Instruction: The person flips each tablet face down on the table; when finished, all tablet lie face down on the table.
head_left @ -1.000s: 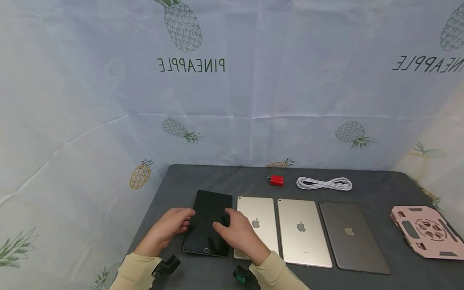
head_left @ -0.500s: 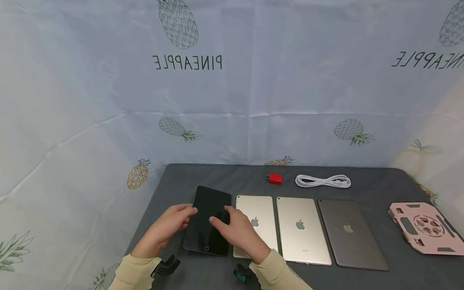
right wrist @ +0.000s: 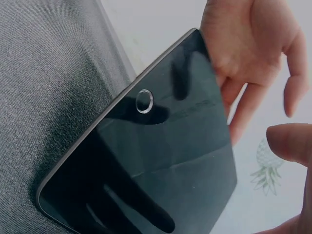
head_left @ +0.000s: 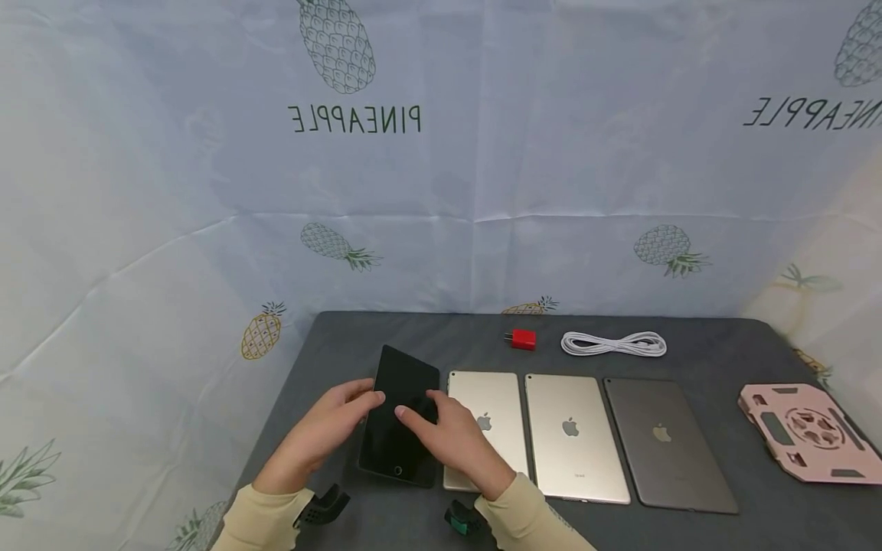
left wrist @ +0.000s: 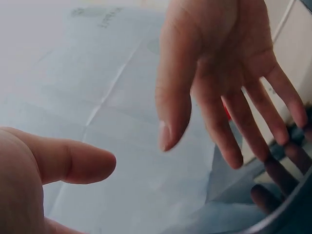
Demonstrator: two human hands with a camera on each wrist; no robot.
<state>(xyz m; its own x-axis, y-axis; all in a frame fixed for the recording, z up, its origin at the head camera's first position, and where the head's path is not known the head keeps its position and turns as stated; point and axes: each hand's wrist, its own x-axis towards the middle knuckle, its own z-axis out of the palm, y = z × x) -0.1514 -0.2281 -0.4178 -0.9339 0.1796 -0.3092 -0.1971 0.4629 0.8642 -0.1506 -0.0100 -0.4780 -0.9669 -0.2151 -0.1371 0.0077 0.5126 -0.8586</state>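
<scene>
A black tablet (head_left: 400,421), screen up with a round home button, is tilted in front of me, its left side raised. My left hand (head_left: 327,425) is at that raised edge; in the right wrist view its fingers (right wrist: 248,100) pass behind the tablet while the thumb stands off the glass. My right hand (head_left: 458,444) hovers over the tablet's right side. In the left wrist view its fingers (left wrist: 253,126) hang straight and spread, mirrored in the dark screen. My left thumb (left wrist: 87,161) shows at the lower left of that view.
To the right lie two gold tablets (head_left: 485,444) (head_left: 586,467) and a grey tablet (head_left: 675,467), backs up. Behind them are a red charger plug (head_left: 523,340) and a coiled white cable (head_left: 613,344). A pink case (head_left: 806,432) lies at the right. A patterned curtain (head_left: 482,168) hangs behind the grey table (head_left: 413,329).
The tablet's left side has risen and swung rightward, so it tilts more steeply. My left hand has moved slightly right and up with it. The right hand has barely moved.
</scene>
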